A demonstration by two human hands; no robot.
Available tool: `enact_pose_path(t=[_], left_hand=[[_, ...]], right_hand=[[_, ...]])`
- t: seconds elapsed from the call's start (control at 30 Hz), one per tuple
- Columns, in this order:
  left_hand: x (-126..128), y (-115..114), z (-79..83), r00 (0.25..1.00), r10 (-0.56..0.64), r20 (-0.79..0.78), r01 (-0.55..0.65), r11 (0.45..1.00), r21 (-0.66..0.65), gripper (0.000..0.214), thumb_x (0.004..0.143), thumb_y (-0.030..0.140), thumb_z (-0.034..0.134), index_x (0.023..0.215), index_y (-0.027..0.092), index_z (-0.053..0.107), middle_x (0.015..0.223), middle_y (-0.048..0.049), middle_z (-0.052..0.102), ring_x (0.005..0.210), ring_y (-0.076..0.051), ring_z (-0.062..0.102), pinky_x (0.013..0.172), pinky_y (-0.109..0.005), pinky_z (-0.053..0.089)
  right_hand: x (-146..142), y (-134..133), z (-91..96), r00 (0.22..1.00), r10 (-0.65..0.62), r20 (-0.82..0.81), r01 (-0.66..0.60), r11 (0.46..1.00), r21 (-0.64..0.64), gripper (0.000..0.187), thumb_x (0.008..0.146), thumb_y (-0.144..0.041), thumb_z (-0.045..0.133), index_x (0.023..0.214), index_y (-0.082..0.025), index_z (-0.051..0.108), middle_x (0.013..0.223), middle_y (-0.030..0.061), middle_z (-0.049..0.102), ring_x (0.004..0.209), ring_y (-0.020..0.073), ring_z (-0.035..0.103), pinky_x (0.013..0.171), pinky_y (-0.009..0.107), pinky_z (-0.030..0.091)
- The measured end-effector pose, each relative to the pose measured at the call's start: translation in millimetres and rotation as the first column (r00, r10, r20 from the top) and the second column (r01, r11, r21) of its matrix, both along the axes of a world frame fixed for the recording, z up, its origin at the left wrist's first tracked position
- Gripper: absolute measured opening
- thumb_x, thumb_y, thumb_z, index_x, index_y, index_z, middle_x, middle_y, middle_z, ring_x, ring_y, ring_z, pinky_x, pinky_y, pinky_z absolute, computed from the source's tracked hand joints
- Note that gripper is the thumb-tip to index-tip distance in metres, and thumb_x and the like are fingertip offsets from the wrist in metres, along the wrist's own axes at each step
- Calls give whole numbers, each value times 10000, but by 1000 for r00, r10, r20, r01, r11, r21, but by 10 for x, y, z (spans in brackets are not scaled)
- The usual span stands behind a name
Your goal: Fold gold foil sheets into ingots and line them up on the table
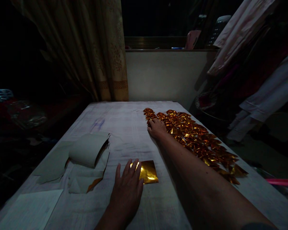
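A square of shiny gold foil paper (149, 172) lies on the cloth-covered table near me. My left hand (128, 183) rests palm down over its left edge, with the fingers stretched out. Farther away, my right hand (157, 128) reaches to the left edge of a group of folded gold foil pieces (189, 135). Its fingers are curled down onto one small folded gold foil piece (149, 117), which they partly cover. The folded pieces lie close together in rows along the right side of the table, some of them behind my right forearm.
Pale paper sheets (86, 150), some curled with gold undersides, lie at the left. A flat white sheet (28, 207) is at the near left corner. A curtain (105, 51), a wall (165, 76) and a sill with a pink cup (192, 40) are behind. Clothes (271, 89) hang right.
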State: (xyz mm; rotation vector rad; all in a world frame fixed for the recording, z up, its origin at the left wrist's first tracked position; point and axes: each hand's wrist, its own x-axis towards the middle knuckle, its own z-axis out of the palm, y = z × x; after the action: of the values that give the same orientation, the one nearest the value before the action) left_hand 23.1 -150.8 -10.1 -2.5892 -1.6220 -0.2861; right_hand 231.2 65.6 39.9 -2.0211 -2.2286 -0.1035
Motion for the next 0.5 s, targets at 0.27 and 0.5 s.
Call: enact_pose_path(t=[0.27,0.5], left_hand=[[-29,-17,-67,1000,-29,-2,29,995,96,512,1033,280,355,1542,235,380,1601,-43,408,1492,-269,332,1213,-609,219],[-25,-5,-44,1000,-28,-11,28,997,69,526,1020,287,374,1544,245,380,1588,-45,429,1473,-283,368,1199,-621,247]], right_hand=[[91,110,30,998,46,34,-47,999,9,353,981,-298,486,1301,-229,615,1332,127,607,1232,294,509,984,407,389],[191,188,-40,993,101,58,-101,995,-6,472,971,-372,537,1421,-231,521,1446,113,544,1278,298,484,991,406,409]])
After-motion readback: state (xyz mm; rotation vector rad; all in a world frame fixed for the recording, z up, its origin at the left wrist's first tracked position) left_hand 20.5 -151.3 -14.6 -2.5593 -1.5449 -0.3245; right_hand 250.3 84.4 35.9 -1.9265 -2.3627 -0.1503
